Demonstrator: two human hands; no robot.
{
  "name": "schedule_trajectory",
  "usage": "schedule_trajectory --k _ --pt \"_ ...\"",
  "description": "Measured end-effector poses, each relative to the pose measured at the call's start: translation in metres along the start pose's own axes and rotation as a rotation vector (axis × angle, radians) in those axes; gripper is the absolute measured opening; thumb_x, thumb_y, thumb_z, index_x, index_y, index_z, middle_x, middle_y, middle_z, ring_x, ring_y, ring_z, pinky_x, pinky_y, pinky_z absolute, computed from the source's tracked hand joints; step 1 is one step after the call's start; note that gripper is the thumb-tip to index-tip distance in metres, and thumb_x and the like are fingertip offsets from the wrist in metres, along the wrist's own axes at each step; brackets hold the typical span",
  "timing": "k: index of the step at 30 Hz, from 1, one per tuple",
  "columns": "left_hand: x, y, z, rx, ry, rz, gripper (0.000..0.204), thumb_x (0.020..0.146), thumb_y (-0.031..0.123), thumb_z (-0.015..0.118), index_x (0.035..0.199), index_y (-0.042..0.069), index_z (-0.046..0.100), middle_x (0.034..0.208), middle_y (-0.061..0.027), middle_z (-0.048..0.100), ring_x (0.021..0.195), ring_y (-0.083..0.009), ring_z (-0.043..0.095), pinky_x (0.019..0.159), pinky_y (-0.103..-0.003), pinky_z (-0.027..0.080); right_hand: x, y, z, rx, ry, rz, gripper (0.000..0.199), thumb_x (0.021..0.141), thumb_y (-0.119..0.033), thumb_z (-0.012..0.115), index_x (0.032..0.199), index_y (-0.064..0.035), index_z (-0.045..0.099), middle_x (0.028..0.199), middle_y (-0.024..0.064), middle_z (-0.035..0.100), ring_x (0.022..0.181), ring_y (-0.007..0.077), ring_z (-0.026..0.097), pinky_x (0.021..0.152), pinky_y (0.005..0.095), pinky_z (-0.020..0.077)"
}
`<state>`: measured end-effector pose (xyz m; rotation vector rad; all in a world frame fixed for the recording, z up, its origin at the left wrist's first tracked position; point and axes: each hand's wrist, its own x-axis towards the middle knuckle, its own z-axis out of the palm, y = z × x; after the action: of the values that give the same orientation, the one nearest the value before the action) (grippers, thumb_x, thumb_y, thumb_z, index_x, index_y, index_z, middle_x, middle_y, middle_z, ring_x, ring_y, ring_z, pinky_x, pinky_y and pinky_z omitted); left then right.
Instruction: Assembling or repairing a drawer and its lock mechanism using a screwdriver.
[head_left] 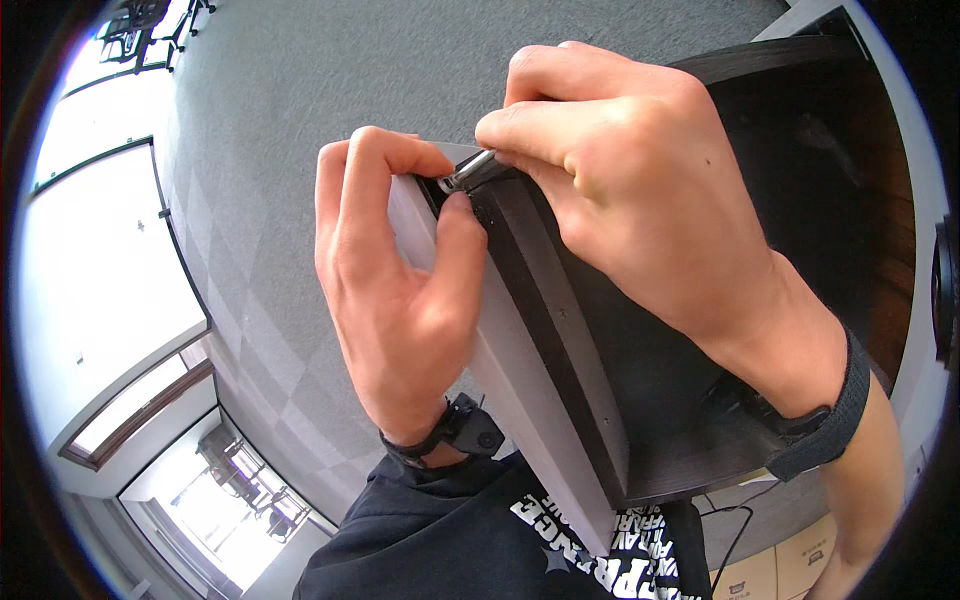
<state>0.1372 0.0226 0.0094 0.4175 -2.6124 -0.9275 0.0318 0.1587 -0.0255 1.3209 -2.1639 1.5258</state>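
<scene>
A slim silver metal piece (pixel 482 164) slants across the top corner of a pale-edged drawer or box. My right hand (pixel 640 170) is closed in a pinch on its upper end. At its lower tip, my left hand (pixel 400 260) is closed too, with thumb and index finger on either side of the tip. The left palm lies along the pale panel (pixel 530 420). A black strip and a grey rail (pixel 560 315) run down beside this panel. To the right, the dark inside (pixel 690 400) of the drawer or box is partly hidden behind my right hand.
Grey carpet (pixel 290 110) lies beyond the panel. Cardboard boxes (pixel 750 575) and a thin black cable (pixel 745 525) show at the lower right. My shirt (pixel 430 540) is close to the panel's lower end. Chairs (pixel 140 35) stand far off at the upper left.
</scene>
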Motion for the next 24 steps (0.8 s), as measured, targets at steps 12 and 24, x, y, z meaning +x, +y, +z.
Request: schedule_trajectory --k 12,24 --pt "-0.001 0.001 0.001 -0.073 0.049 -0.063 0.016 0.076 0.005 0.062 0.091 0.000 0.059 0.092 -0.0104 0.057 0.084 -0.0259 0.058 0.077 -0.038 0.046 0.004 0.000 -0.003 0.012 -0.020 -0.021 0.011 0.076 0.004 0.074 0.086 0.0010 0.072 0.080 0.0108 0.065 0.072 0.0294 0.067 0.065 0.0355 0.0525" --pt "0.003 0.009 -0.011 0.026 0.047 -0.034 0.017 0.077 0.006 0.065 0.091 0.000 0.061 0.094 -0.0110 0.058 0.082 -0.0272 0.059 0.077 -0.041 0.047 0.019 -0.026 -0.029 0.119 -0.180 0.385 0.010 0.087 -0.003 0.077 0.090 0.0011 0.069 0.076 0.0058 0.068 0.071 0.0092 0.064 0.067 0.0240 0.0511"
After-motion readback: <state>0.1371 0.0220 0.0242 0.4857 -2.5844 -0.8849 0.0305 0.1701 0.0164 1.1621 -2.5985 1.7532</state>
